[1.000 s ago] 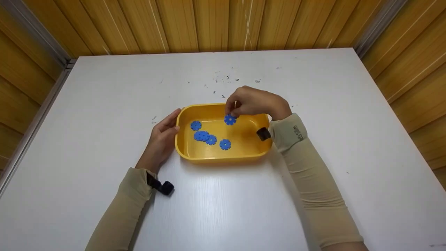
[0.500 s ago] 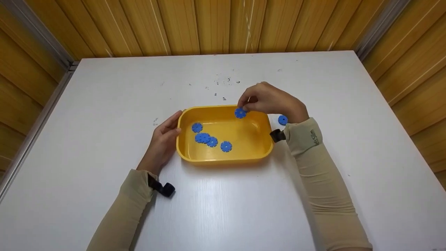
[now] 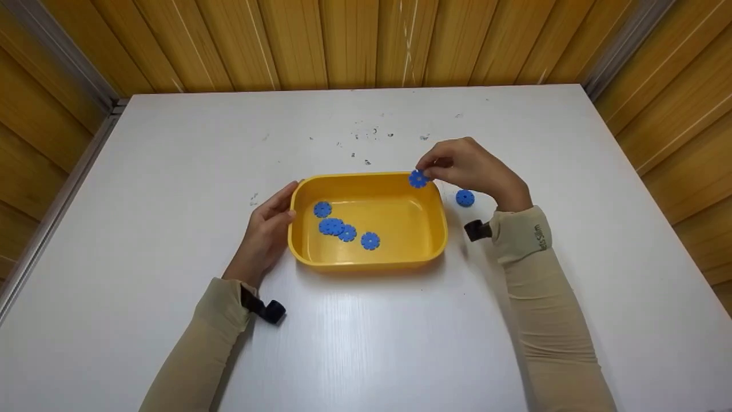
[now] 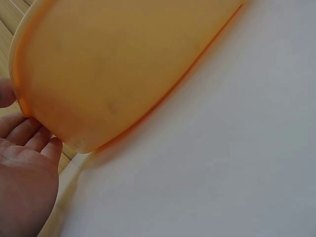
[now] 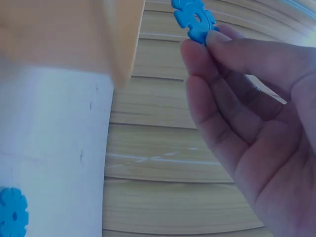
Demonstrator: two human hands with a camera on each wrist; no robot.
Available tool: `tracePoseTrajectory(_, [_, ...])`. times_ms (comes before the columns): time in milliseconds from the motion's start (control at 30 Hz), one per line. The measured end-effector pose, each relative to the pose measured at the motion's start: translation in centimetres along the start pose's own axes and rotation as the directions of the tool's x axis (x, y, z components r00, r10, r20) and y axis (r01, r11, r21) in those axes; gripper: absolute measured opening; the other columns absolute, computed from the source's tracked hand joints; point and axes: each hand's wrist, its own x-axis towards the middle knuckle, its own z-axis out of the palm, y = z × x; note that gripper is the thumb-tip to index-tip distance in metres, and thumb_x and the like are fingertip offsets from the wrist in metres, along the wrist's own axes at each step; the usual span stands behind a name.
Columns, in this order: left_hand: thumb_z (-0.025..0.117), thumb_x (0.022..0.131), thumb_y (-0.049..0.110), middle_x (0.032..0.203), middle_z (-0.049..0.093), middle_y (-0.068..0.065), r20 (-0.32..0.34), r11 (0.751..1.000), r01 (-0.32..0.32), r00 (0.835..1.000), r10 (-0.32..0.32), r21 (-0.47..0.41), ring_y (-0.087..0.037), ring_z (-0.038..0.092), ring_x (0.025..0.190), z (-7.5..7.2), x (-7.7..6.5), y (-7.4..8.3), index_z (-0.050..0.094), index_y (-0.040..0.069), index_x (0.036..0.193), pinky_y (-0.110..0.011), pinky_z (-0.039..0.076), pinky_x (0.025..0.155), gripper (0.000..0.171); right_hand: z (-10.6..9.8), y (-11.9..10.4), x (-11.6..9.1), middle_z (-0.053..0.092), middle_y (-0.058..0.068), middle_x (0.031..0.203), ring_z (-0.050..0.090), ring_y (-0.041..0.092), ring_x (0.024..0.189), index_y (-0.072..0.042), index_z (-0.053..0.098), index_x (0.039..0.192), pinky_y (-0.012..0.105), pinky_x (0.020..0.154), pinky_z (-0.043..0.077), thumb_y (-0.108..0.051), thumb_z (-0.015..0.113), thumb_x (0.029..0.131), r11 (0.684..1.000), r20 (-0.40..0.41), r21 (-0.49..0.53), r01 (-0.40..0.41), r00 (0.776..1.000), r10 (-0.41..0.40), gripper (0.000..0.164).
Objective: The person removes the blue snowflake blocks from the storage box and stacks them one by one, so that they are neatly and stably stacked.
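Note:
My right hand [image 3: 472,166] pinches a blue notched plastic building disc [image 3: 418,179] between thumb and fingers, over the back right corner of the yellow plastic basin [image 3: 366,264]. In the right wrist view the same disc [image 5: 195,19] stands tilted at the fingertips, its centre hole showing. My left hand [image 3: 266,232] holds the basin's left end, thumb at the rim. In the left wrist view its fingers [image 4: 29,131] bend against the outside wall. Inside the basin several blue discs lie flat on the left and middle floor, some overlapping, with one disc [image 3: 370,241] apart.
Outside the basin, another blue disc or small stack [image 3: 465,198] lies on the white table [image 3: 366,343], left of my right wrist. Dark scuff marks show behind the basin. Yellow plank-like walls [image 3: 354,46] stand at the table's back and sides.
My right hand has moved right with the blue disc, from over the basin's middle to its back right corner. The disc on the table has come into sight. My left hand stays put.

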Motion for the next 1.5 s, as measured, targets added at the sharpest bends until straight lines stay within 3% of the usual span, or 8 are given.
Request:
tracePoseTrajectory(200, [0.046,0.101,-0.004,0.168,0.032,-0.008,-0.002,1.000,0.000,1.000,-0.001,-0.013,-0.022,0.031,0.156,-0.1,0.1,0.0,0.031,0.004,0.159,-0.027,0.038,0.120,0.061,-0.5,1.2,-1.1,0.076,0.020,0.108,0.073,0.031,0.096,0.004,0.075,0.109,0.006,0.082,0.054,-0.001,0.067,0.095,0.999,-0.058,0.033,-0.001,0.998,0.003,0.017])
tracePoseTrajectory(467, [0.047,0.100,-0.003,0.168,0.033,-0.005,-0.004,1.000,0.007,1.000,-0.007,-0.015,-0.018,0.033,0.155,0.3,0.3,0.0,0.031,0.005,0.159,-0.025,0.039,0.119,0.061,-0.9,2.9,-2.5,0.074,0.020,0.111,0.069,0.028,0.095,0.000,0.075,0.113,0.004,0.081,0.051,-0.004,0.066,0.097,0.994,-0.103,-0.011,-0.108,0.989,0.107,0.019])
tracePoseTrajectory(767, [0.047,0.101,-0.002,0.167,0.034,-0.004,0.006,1.000,0.007,1.000,-0.007,-0.004,-0.017,0.034,0.154,0.4,0.4,0.0,0.032,0.006,0.159,-0.024,0.039,0.119,0.061,-1.1,4.7,-3.3,0.073,0.016,0.118,0.066,0.026,0.099,-0.004,0.075,0.117,0.005,0.079,0.050,-0.005,0.065,0.097,0.958,-0.101,-0.017,-0.286,0.954,0.283,0.022])
tracePoseTrajectory(1100, [0.045,0.101,-0.005,0.168,0.032,-0.007,-0.011,1.000,0.007,1.000,-0.007,-0.023,-0.020,0.032,0.155,0.3,0.3,-0.1,0.030,0.003,0.160,-0.027,0.037,0.120,0.061,-1.3,6.6,-3.9,0.072,0.017,0.118,0.065,0.027,0.100,-0.006,0.076,0.117,0.026,0.089,0.054,-0.012,0.064,0.098,0.930,-0.070,-0.029,-0.365,0.929,0.363,0.024])
tracePoseTrajectory(1500, [0.046,0.101,-0.004,0.169,0.030,-0.006,0.000,1.000,0.010,1.000,-0.010,-0.017,-0.020,0.030,0.156,0.4,0.3,0.0,0.029,0.003,0.160,-0.026,0.037,0.120,0.062,-1.2,7.9,-4.0,0.070,0.020,0.120,0.066,0.023,0.097,-0.002,0.075,0.118,0.029,0.090,0.055,-0.012,0.062,0.099,0.909,-0.028,-0.003,-0.417,0.908,0.417,0.025])
